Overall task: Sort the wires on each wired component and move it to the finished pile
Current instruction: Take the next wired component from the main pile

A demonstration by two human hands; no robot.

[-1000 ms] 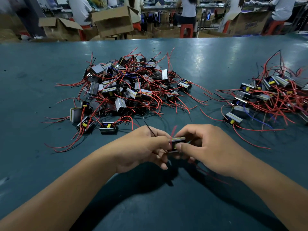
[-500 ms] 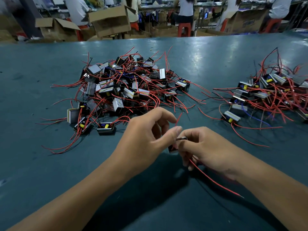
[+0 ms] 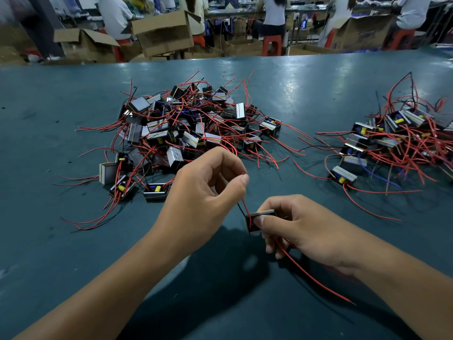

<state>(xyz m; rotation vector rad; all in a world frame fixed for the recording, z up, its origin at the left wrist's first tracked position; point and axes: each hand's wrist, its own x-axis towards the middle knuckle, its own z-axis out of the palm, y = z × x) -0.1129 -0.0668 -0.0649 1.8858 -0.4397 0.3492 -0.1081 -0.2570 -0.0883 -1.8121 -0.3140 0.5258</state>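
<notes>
Since a second ago the left hand (image 3: 208, 190) has lifted away, pinching a thin red wire (image 3: 245, 204) taut; the right hand (image 3: 294, 227) grips the small black boxy wired component (image 3: 262, 217) above the teal worktop (image 3: 73, 241).

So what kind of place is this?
Probably a factory workshop. A heap of wired components lies on a long green table, cardboard boxes stand behind, and other workers sit at benches.

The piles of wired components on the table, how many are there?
2. The larger pile lies left of centre, beyond the left hand. The smaller pile lies at the right edge, partly cut off by the frame.
</notes>
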